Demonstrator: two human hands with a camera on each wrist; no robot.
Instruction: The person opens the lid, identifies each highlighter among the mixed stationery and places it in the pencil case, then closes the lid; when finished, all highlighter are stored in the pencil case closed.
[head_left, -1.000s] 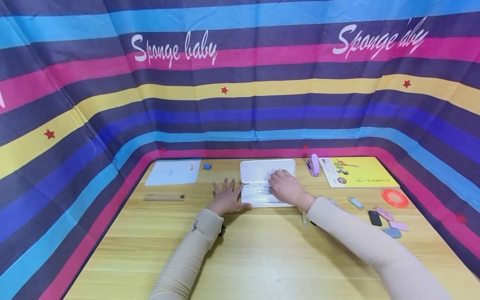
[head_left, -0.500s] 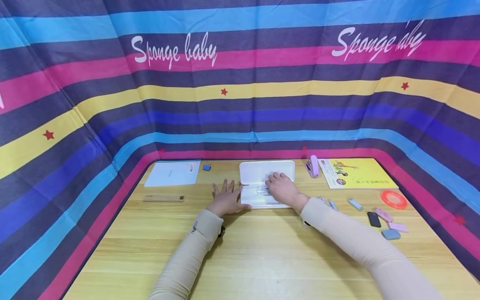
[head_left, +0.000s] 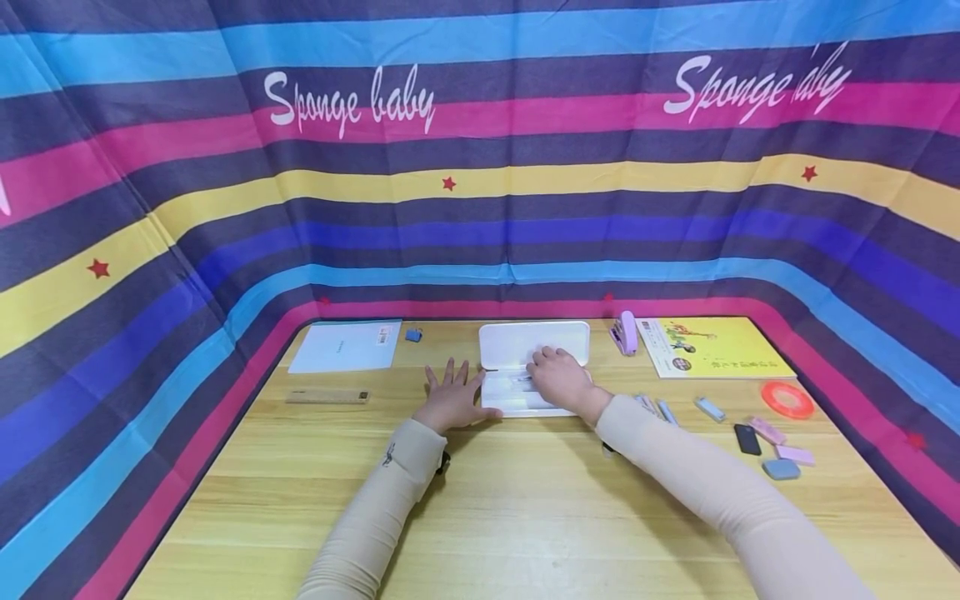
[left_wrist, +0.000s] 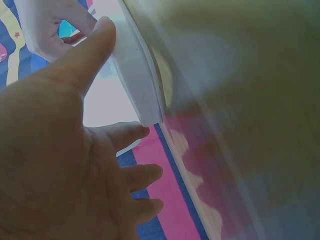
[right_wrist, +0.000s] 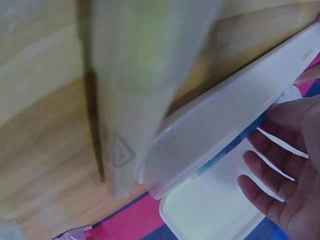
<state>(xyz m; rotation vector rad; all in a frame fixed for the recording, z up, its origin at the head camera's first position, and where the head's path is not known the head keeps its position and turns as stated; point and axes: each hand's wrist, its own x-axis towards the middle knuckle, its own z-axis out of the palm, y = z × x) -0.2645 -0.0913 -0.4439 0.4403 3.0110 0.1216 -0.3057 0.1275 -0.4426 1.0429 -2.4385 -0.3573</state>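
A white pencil case (head_left: 536, 412) lies with its lid (head_left: 517, 342) raised at the back of the table. My left hand (head_left: 452, 403) is spread at its left end, thumb along the front wall and index fingertip at the corner. Over the right half of the tray bends my right hand (head_left: 561, 382). Its thumb and index finger pinch a slim blue stick (right_wrist: 232, 145), seen in the right wrist view along the inside of the case's front wall. Some small clear and dark items (head_left: 519, 382) show in the tray left of the right hand.
A pale tube with a triangle mark (right_wrist: 125, 125) lies near the right wrist. Rightward are a purple stapler (head_left: 625, 333), yellow book (head_left: 720, 346), orange ring (head_left: 789, 399) and several erasers (head_left: 782, 468). Leftward are a ruler (head_left: 327, 397), white booklet (head_left: 341, 350) and blue sharpener-like block (head_left: 413, 335).
My right hand has shifted slightly left inside the case, its forearm moving with it. The left hand has stayed in place at the case's left end.
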